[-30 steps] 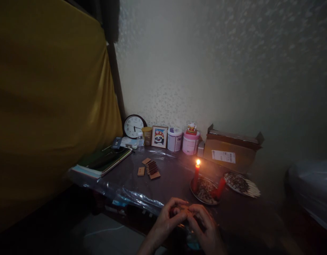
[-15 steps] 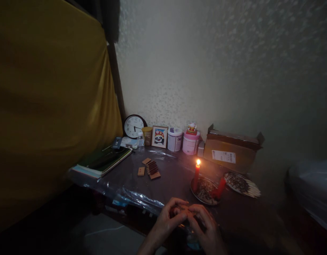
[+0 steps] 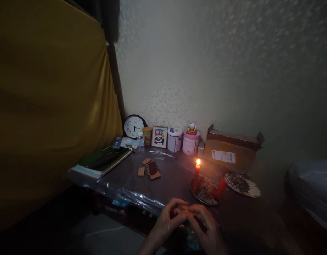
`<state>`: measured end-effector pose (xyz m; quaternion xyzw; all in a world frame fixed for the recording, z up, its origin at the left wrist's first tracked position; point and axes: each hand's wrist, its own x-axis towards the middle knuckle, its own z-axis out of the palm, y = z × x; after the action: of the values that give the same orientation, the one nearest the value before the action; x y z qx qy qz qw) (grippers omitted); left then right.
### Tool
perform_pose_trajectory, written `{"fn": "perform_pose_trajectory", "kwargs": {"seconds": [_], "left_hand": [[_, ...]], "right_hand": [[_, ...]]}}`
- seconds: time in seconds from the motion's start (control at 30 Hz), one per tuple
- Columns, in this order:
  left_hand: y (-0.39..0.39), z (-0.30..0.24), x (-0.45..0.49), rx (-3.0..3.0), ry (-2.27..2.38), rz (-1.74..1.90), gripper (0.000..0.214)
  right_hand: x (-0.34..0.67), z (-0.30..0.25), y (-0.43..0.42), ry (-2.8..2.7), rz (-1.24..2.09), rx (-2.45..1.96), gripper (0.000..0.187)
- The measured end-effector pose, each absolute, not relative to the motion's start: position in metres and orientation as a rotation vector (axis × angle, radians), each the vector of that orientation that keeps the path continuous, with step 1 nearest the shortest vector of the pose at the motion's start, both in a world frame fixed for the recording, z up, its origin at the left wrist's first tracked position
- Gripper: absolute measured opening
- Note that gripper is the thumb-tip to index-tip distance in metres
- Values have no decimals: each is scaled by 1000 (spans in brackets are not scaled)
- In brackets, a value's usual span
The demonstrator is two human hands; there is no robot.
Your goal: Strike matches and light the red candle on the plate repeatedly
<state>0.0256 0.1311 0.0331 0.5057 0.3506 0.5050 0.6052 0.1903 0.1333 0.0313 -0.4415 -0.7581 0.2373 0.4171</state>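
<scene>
Close together at the table's front edge, my left hand (image 3: 170, 217) and my right hand (image 3: 204, 223) both have bent fingers closed around a small brown matchbox (image 3: 185, 208). Fingers cover most of it, so its details cannot be made out. Just beyond them, a lit red candle (image 3: 197, 178) stands upright on a metal plate (image 3: 193, 193) strewn with dark and pale bits. An unlit red candle (image 3: 220, 188) leans at the plate's right side. Farther left lie a small brown box (image 3: 141, 171) and a dark-red bundle of matches (image 3: 152, 168) on brown card.
A second plate (image 3: 255, 191) holds many pale and dark sticks. Behind are a cardboard box (image 3: 232, 145), a pink-lidded tub (image 3: 190, 145), a white tub (image 3: 175, 140), a framed panda picture (image 3: 159, 137) and a clock (image 3: 134, 126). Books (image 3: 102, 163) lie at left.
</scene>
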Motion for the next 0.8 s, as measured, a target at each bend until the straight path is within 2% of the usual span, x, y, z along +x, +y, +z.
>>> {"fn": "perform_pose_trajectory", "kwargs": {"seconds": [0.8], "left_hand": [[131, 31, 25, 1174, 800, 1167, 34]], "right_hand": [[193, 27, 134, -1895, 598, -1094, 14]]}}
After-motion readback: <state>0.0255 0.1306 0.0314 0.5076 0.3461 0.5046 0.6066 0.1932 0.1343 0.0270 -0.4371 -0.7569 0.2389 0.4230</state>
